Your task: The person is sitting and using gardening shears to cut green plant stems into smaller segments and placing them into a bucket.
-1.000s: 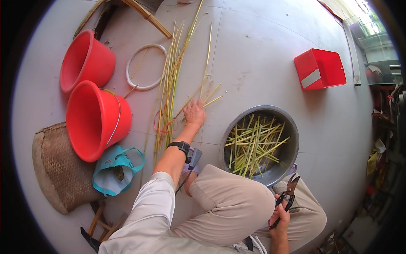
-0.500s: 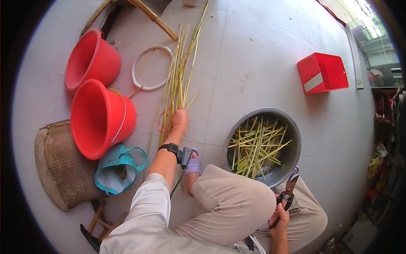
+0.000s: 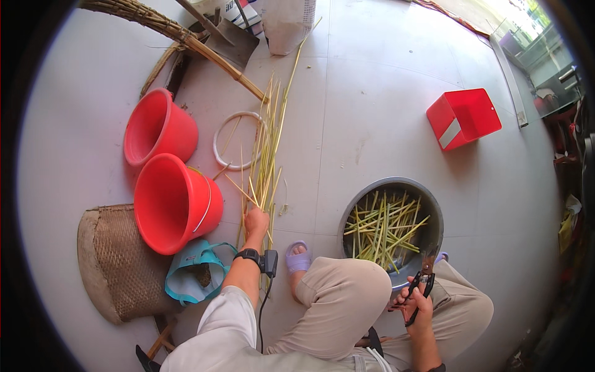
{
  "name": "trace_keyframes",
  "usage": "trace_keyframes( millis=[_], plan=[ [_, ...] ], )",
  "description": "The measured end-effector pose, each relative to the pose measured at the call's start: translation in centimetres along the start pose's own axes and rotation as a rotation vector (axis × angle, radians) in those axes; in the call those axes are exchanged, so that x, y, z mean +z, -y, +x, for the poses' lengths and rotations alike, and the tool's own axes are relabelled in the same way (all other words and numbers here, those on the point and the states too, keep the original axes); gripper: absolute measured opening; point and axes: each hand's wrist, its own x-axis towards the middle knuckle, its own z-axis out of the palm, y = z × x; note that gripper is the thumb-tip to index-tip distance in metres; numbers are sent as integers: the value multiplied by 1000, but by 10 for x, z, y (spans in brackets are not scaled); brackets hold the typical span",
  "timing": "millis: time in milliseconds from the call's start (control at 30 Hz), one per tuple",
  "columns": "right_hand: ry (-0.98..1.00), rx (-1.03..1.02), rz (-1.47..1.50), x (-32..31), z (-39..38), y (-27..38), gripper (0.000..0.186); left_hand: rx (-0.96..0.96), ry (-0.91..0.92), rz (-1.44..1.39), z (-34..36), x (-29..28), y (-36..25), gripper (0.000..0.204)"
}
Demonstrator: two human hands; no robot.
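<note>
My left hand (image 3: 256,221) is closed round the near part of a bundle of long yellow-green plant stalks (image 3: 268,155) lying on the floor. A few thin stalks stick out sideways by its fingers. Over my right thigh, my right hand (image 3: 421,311) holds pruning shears (image 3: 420,286) with black handles, their blades pointing away from me at the near rim of a metal basin (image 3: 438,214). Whether the blades are parted is hard to see. Short cut stalks (image 3: 384,226) lie crisscrossed inside the basin. A white ring (image 3: 217,147) lies beside the bundle's left side.
Two red buckets (image 3: 162,204), a woven basket (image 3: 127,260) and a turquoise bag (image 3: 197,273) stand at the left. A bundled broom (image 3: 204,53), a shovel (image 3: 232,43) and a whitish sack (image 3: 288,28) are far off. A red square bin (image 3: 462,118) sits at the right.
The view has shifted, bringing the shovel and sack into sight. My left hand has moved slightly left with the stalks' near ends. A reddish loop beside it no longer shows. The shears stay in my right hand.
</note>
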Motion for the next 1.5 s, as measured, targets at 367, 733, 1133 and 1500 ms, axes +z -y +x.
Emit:
trace_keyframes(
  millis=[367,733,1133,1500],
  plan=[
    [212,-60,144,-10,-25,6,32,53,-121,28,-115,-62,56,29],
    [362,-96,274,-34,-63,16,29,295,-45,164,-162,-57,116,34],
    [93,32,145,-36,-41,10,27,407,164,-203,-30,8,36,39],
    [-172,123,-19,-13,19,6,32,12,0,21,71,20,-62,32]
  ],
)
